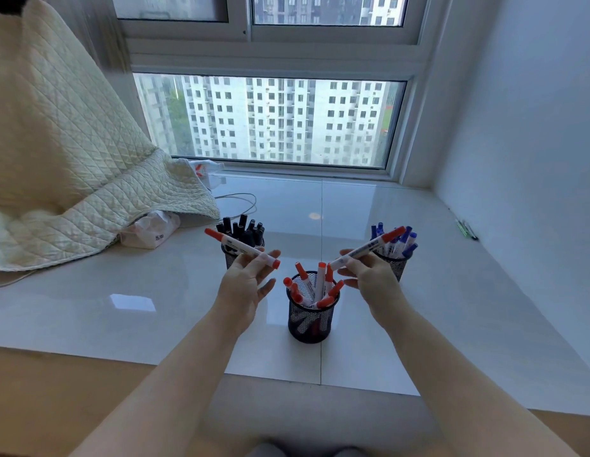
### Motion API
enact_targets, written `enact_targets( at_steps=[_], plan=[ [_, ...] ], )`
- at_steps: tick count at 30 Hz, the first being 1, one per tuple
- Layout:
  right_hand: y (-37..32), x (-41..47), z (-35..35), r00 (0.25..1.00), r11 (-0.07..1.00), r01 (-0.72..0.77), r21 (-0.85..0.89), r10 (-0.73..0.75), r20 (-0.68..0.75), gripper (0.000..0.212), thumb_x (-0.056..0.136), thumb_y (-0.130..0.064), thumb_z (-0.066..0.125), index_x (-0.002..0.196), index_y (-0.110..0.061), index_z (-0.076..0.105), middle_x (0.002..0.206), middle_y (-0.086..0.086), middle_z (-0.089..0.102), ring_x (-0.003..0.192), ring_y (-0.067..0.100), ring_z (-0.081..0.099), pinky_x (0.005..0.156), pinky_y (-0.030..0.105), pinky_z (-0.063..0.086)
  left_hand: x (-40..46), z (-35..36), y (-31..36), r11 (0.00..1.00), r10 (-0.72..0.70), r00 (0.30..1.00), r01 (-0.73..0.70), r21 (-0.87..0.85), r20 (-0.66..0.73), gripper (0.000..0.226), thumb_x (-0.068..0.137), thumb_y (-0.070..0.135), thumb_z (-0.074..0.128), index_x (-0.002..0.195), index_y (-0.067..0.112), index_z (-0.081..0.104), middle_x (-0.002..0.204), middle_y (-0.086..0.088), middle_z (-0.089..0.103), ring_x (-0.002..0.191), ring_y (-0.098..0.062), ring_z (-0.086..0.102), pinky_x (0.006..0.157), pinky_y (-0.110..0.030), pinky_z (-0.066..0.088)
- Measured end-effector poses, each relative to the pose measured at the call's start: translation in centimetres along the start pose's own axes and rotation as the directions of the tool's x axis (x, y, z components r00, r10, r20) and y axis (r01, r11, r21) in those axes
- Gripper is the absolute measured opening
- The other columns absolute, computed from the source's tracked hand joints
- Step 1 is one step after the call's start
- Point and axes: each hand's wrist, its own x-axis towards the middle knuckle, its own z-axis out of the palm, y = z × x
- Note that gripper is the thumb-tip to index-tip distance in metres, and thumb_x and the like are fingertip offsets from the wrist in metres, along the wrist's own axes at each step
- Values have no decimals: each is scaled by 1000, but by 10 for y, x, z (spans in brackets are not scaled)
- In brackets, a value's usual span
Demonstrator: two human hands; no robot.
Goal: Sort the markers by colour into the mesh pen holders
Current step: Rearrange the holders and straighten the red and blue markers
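Three black mesh pen holders stand on the white sill. The near middle holder (311, 319) contains several red markers. The left rear holder (230, 255) is full of black markers, and the right rear holder (396, 266) has several blue ones. My left hand (249, 283) pinches a red-capped white marker (242, 248) above and left of the middle holder. My right hand (369, 275) pinches another red marker (368, 248), its lower end pointing toward the middle holder's mouth.
A quilted cream blanket (72, 179) covers the left side, with a plastic tissue pack (151, 229) and a thin cable (237, 201) beside it. Green pens (466, 229) lie by the right wall. The window is behind; a wooden ledge runs along the front.
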Motion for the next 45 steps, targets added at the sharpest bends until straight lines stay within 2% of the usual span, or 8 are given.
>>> enact_targets(
  at_steps=[6,11,15,22,29,36,40,45],
  plan=[
    [7,7,11,990,874,141,-464,-123,70,7,88,-18,57,85,-20,64,70,-8,63,65,5,59,54,7,43,-2,-5,-8,972,99,992,-78,221,-83,8,94,25,49,92,21,56,89,3,71,91,-11,65,82,-31,48],
    [8,10,14,970,806,213,-551,-242,21,24,83,-17,64,104,-16,53,79,-2,59,71,15,59,61,21,47,-3,-11,-10,939,140,982,-92,331,-125,9,92,26,55,88,22,62,102,-10,68,101,-21,62,83,-31,47],
    [7,7,16,943,756,274,-594,-334,11,40,84,-15,64,117,-18,41,81,1,59,72,21,63,66,37,54,-3,-15,-12,873,233,964,-151,464,-124,7,90,25,58,83,26,60,93,-6,69,96,-24,64,87,-39,49],
    [16,3,23,941,507,324,-799,-262,215,22,91,-21,50,104,-20,66,93,2,71,79,21,64,70,28,49,0,-16,-16,744,284,955,-162,649,-87,12,86,23,61,85,29,50,91,-4,66,91,-25,61,87,-45,50],
    [10,4,24,931,568,355,-743,-291,221,24,90,-34,52,93,-18,70,86,-5,64,90,15,55,73,26,39,1,-10,-18,755,258,966,-183,630,-29,8,92,28,54,84,29,52,89,2,69,83,-12,69,89,-46,50],
    [12,0,51,924,187,359,-914,-212,320,44,79,-60,50,96,-23,68,94,-1,63,99,20,49,78,34,34,2,-7,-19,706,305,952,-222,672,-6,8,91,30,55,83,30,54,82,8,69,88,-17,67,88,-46,50],
    [16,-4,54,915,97,355,-930,-243,324,36,80,-48,51,96,-19,68,94,1,65,102,22,49,79,34,32,0,-3,-25,644,344,938,-270,716,44,12,88,27,59,79,32,54,78,14,67,80,-7,67,79,-37,54],
    [16,-6,43,923,136,332,-933,-248,292,35,84,-44,51,97,-16,68,99,3,63,101,23,51,83,32,36,1,0,-32,558,398,913,-316,767,86,19,83,27,65,81,34,48,74,18,61,67,13,59,58,-5,41]
  ],
)
